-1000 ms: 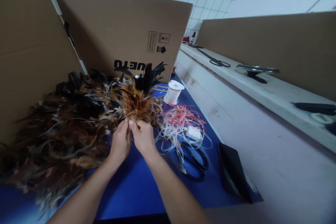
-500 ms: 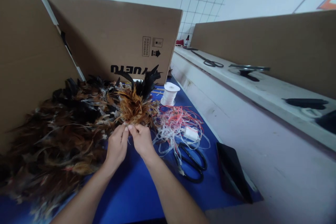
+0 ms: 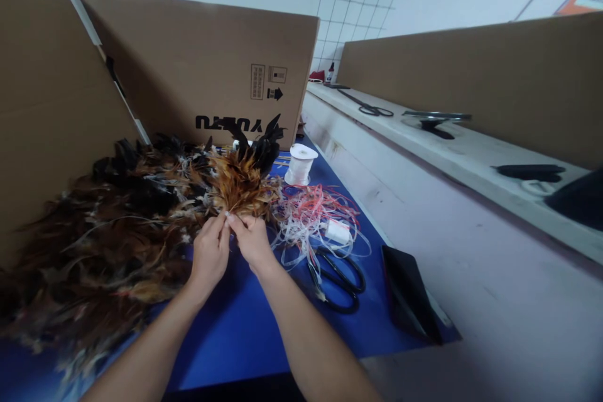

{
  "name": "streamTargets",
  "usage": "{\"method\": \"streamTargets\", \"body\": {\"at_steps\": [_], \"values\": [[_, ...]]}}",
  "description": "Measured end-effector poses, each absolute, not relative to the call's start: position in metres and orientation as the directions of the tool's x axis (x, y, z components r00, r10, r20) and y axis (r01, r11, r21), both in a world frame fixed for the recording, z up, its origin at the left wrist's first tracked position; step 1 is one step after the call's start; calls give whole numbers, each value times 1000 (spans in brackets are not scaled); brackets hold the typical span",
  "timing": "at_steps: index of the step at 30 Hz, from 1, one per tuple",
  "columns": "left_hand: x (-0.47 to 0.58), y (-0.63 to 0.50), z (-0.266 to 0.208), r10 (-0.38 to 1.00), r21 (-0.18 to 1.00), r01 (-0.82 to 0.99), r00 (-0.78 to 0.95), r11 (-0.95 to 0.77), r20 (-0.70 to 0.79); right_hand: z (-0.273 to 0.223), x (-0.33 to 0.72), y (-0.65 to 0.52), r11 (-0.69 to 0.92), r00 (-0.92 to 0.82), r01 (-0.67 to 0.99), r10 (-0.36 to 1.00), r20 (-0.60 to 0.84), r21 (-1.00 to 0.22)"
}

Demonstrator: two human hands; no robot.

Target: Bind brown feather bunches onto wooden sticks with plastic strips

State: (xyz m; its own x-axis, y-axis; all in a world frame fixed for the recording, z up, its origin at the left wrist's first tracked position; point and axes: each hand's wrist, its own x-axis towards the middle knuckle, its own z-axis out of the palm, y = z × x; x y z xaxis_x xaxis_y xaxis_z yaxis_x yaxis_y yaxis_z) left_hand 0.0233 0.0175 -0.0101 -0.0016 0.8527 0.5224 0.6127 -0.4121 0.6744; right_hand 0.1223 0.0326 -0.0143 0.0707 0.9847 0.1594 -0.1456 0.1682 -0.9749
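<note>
Both left hand [image 3: 208,250] and right hand [image 3: 253,243], fingertips narrowed, still pinch the feather bunch [image 3: 241,181] toward twelve o'clock, keeping it gathered.

dim, bluish light; soft shadows; blurry edges.

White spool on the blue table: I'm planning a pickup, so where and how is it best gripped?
Probably by the top flange, from above: the white spool stands upright, that flange juts past the wound middle, and tangled strips crowd the spool's near side.
</note>
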Motion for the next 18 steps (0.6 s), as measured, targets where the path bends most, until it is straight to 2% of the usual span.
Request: {"method": "streamTargets", "body": {"at_steps": [4,8,13,18], "values": [[21,16,-9,873,744,540,-34,-393,486,-12,122,33,140,65,-210,990,129,-968],[16,23,-14,886,837,425,-144,-346,440,-9,121,31,105,27,-250,994,102,-962],[10,32,-19,895,886,339,-201,-317,398,-8,120,29,95,7,-272,995,97,-958],[9,34,-19,940,964,107,-217,-243,261,-12,120,31,65,-16,-332,997,75,-941]]}}
